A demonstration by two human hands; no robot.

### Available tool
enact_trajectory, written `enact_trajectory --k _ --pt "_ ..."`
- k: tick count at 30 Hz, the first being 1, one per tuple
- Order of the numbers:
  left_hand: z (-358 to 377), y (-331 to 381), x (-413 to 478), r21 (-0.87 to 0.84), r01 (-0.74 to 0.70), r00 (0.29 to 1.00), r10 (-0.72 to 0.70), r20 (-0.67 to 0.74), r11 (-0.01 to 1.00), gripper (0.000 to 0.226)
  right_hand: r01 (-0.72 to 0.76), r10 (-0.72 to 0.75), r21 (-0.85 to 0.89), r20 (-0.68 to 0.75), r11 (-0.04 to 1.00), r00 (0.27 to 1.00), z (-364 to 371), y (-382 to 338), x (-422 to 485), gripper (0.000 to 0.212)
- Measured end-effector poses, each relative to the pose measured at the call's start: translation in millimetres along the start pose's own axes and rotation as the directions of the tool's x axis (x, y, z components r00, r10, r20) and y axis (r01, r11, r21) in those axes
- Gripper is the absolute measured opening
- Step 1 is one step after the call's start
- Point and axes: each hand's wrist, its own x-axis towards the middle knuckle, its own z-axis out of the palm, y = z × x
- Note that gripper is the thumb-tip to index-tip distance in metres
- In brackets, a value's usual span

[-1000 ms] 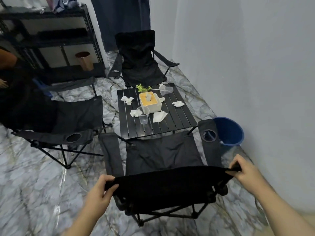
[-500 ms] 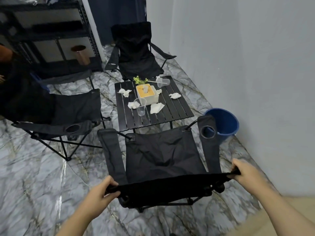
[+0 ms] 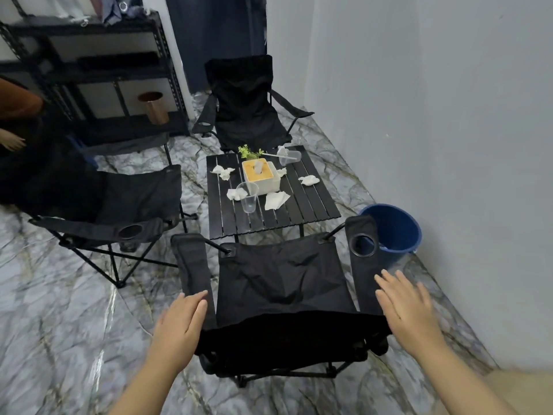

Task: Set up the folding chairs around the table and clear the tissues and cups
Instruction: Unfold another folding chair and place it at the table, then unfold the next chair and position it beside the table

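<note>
A black folding chair [image 3: 284, 283] stands unfolded right in front of me, facing the black slatted table [image 3: 311, 205]. My left hand [image 3: 179, 327] hovers open beside its left armrest and my right hand [image 3: 407, 310] hovers open beside its right armrest; neither holds anything. On the table lie several crumpled white tissues [image 3: 276, 200], an upright clear plastic cup [image 3: 248, 197], a tipped-over clear cup [image 3: 290, 157] and a white tissue box [image 3: 260, 176] with an orange top. Two more unfolded chairs stand at the table's left [image 3: 125, 211] and far side [image 3: 242, 109].
A blue bucket [image 3: 395, 229] stands on the marble floor by the grey wall, right of the near chair. A black metal shelf [image 3: 98, 73] with a copper cup [image 3: 152, 107] is at the back left. A small green plant [image 3: 248, 151] sits on the table's far edge.
Both hands have let go of the near chair's backrest and now hover open beside its armrests. The chair stands closer to the table than a second ago.
</note>
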Motion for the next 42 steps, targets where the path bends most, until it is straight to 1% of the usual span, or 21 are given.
enact_trajectory --k 3,5,6,8,10,12,17,22,29,33,34,36,38,40,42 --pt "14.1 -4.9 3.4 0.059 0.066 0.996 -0.062 -0.063 0.996 0.050 0.007 -0.009 -0.088 -0.020 0.996 1.000 9.6 3.2 6.9 0.088" --pt "22.3 -2.1 1.8 0.050 0.057 0.990 -0.050 -0.135 0.997 0.062 0.000 -0.007 -0.115 -0.060 0.993 0.998 13.6 8.5 13.6 0.096" --pt "25.3 -0.2 2.3 0.040 0.056 0.985 -0.048 -0.168 0.998 0.067 -0.002 -0.007 -0.133 -0.069 0.991 0.998 15.5 10.1 17.3 0.096" --pt "30.5 4.9 7.5 0.024 0.069 0.976 -0.063 -0.207 0.997 0.070 -0.025 0.013 -0.168 -0.073 0.985 0.997 17.4 11.5 28.9 0.085" --pt "36.7 13.4 14.9 0.041 0.061 0.976 -0.051 -0.212 0.997 0.071 -0.080 0.063 -0.175 -0.102 0.981 0.993 16.3 14.2 44.0 0.074" --pt "44.6 23.5 24.0 0.065 0.041 0.978 -0.027 -0.206 0.997 0.071 -0.133 0.111 -0.175 -0.129 0.976 0.985 13.0 20.2 59.3 0.071" --pt "58.7 47.1 53.8 0.043 0.063 0.980 -0.053 -0.192 0.997 0.075 -0.143 0.117 -0.178 -0.149 0.974 0.982 2.7 34.0 99.1 0.076" --pt "65.2 57.0 74.5 0.081 0.064 0.982 -0.049 -0.180 0.995 0.075 -0.143 0.123 -0.198 -0.112 0.970 0.986 -2.6 42.2 122.1 0.078" --pt "64.9 56.8 70.5 0.140 0.055 0.989 -0.034 -0.146 0.989 0.076 -0.073 0.061 -0.243 -0.057 0.967 0.996 -3.1 40.9 119.7 0.072" --pt "57.0 56.0 63.8 0.174 0.036 0.993 -0.015 -0.119 0.984 0.075 -0.030 0.030 -0.272 -0.002 0.962 1.000 -7.8 33.7 113.4 0.073" --pt "52.4 55.5 61.7 0.165 0.032 0.993 -0.012 -0.120 0.986 0.074 -0.026 0.029 -0.252 0.009 0.967 1.000 -8.9 28.6 111.5 0.070" --pt "38.5 55.5 60.4 0.104 0.029 0.990 -0.014 -0.137 0.994 0.066 0.002 0.008 -0.182 0.057 0.983 0.998 -10.7 9.9 108.7 0.055" --pt "19.6 51.0 63.6 0.055 0.026 0.985 -0.017 -0.170 0.998 0.051 0.085 -0.076 -0.083 0.106 0.993 0.991 -11.0 -22.9 108.3 0.045" --pt "-3.0 38.1 65.4 0.062 0.042 0.974 -0.027 -0.225 0.997 0.048 0.193 -0.194 0.019 0.153 0.981 0.969 -6.1 -69.7 107.6 0.044" --pt "-28.3 15.1 62.4 0.079 0.098 0.964 -0.075 -0.254 0.992 0.049 0.312 -0.320 0.068 0.228 0.948 0.920 3.8 -126.8 106.0 0.046"
